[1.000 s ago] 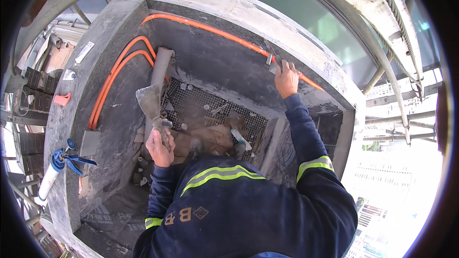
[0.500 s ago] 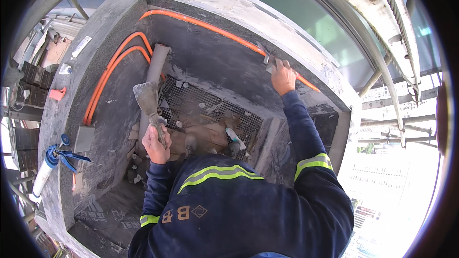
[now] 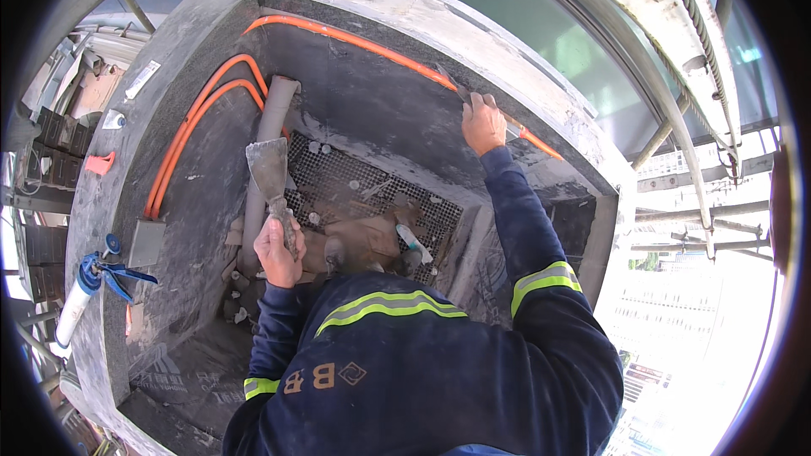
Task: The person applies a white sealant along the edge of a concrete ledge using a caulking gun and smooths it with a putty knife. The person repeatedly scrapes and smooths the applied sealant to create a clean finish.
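My left hand (image 3: 279, 252) is closed round the handle of a putty knife (image 3: 269, 171), its broad, stained metal blade pointing up above the debris. At the far wall, my right hand (image 3: 484, 125) is closed on a slim tool, mostly hidden by the fingers, with a thin end showing on the left of the fist. That fist lies over an orange conduit (image 3: 363, 37), which runs along the upper part of the dark wall and shows again to the right of the hand.
Two more orange conduits (image 3: 193, 131) drop down the left wall to a grey box (image 3: 147, 241). A blue caulking gun (image 3: 84, 297) and a red-orange piece (image 3: 100, 163) rest on the left ledge. Below stand a grey pipe (image 3: 274, 110), black grid mat (image 3: 338, 171) and brown sacking (image 3: 363, 241).
My right hand has slid a little left along the conduit with the tool. The putty knife in my left hand has turned, its blade now more face-on.
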`<action>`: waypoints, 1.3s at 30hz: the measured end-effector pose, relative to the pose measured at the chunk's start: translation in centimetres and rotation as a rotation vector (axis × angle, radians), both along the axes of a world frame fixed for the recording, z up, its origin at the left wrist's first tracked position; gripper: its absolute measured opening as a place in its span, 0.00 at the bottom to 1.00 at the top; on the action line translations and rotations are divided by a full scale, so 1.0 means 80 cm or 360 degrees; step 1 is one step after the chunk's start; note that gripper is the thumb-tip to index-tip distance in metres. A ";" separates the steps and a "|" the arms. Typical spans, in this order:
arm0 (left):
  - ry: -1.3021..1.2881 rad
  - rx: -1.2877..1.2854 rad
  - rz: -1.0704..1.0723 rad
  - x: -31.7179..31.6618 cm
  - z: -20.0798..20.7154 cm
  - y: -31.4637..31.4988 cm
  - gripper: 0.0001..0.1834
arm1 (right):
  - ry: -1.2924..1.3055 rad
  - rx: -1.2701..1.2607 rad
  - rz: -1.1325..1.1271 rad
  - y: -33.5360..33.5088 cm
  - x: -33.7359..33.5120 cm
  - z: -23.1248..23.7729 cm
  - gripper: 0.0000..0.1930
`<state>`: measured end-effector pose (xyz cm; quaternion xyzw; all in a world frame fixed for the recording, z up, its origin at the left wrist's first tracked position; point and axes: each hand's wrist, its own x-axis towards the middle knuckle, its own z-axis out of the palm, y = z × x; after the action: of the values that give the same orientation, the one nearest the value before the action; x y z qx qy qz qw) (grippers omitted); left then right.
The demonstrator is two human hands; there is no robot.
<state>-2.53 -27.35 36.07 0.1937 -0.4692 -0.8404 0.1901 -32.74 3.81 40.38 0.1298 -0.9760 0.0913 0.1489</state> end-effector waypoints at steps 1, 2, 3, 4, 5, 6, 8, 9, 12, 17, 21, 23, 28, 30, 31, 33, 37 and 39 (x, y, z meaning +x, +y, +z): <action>0.0015 -0.0004 -0.0026 0.000 0.000 -0.001 0.24 | 0.0065 -0.0035 0.0003 0.006 0.006 0.003 0.13; 0.0034 -0.0007 -0.0047 -0.002 0.001 -0.002 0.24 | 0.0052 -0.0038 0.0002 0.016 0.006 0.003 0.13; 0.0039 -0.0001 -0.0029 -0.003 0.000 -0.002 0.24 | 0.0041 -0.0041 -0.0004 0.028 0.006 0.003 0.13; 0.0044 0.0004 -0.0012 -0.005 -0.002 -0.002 0.24 | 0.0030 -0.0044 -0.0011 0.035 0.003 0.001 0.13; 0.0043 0.0007 -0.0014 -0.005 -0.004 -0.002 0.24 | 0.0044 -0.0055 -0.0002 0.025 0.004 0.004 0.13; 0.0025 0.0016 0.0013 -0.005 -0.003 0.000 0.24 | 0.0034 -0.0026 0.0012 0.012 0.001 0.001 0.13; -0.0011 0.0030 0.0078 -0.003 -0.001 0.005 0.24 | 0.0016 0.0032 0.0052 -0.023 -0.013 -0.006 0.13; -0.0007 0.0021 0.0031 -0.001 -0.001 0.004 0.24 | -0.0020 0.0179 0.0059 -0.038 -0.017 -0.006 0.13; -0.0002 -0.0018 -0.0009 0.005 0.002 0.000 0.24 | 0.0042 -0.0106 0.0088 -0.039 -0.008 0.007 0.15; -0.0015 -0.0045 0.0087 0.008 -0.002 -0.002 0.23 | 0.0134 -0.0082 0.0081 0.058 0.014 0.026 0.14; -0.0071 0.0030 0.0122 0.019 -0.025 -0.009 0.23 | 0.0024 0.0098 0.0111 0.077 0.013 0.041 0.14; -0.0029 0.0071 0.0081 0.014 -0.026 -0.006 0.22 | 0.0019 0.0131 0.0131 0.079 0.008 0.037 0.14; 0.0009 0.0040 0.0014 -0.003 -0.015 0.001 0.22 | 0.0009 0.0249 0.0104 0.056 -0.001 0.020 0.13; 0.0008 0.0032 -0.0012 -0.003 -0.011 0.001 0.22 | 0.0024 0.0232 0.0090 0.056 0.003 0.027 0.13; 0.0004 0.0041 -0.0003 -0.002 -0.010 0.001 0.22 | 0.0031 0.0224 0.0086 0.057 0.005 0.030 0.13; 0.0001 0.0063 0.0010 -0.002 -0.008 0.003 0.23 | 0.0062 0.0182 0.0112 0.075 0.005 0.026 0.14; -0.0025 0.0093 -0.0009 -0.002 -0.017 0.008 0.23 | 0.0125 0.0140 0.0262 0.059 -0.005 0.016 0.15; -0.0044 0.0073 -0.0037 0.000 -0.019 0.008 0.24 | 0.0111 0.0064 0.0319 0.033 -0.002 0.019 0.16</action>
<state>-2.56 -26.72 34.52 0.2040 -0.4546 -0.8503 0.1695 -32.90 6.45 41.89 0.2328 -0.9540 0.0815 0.1703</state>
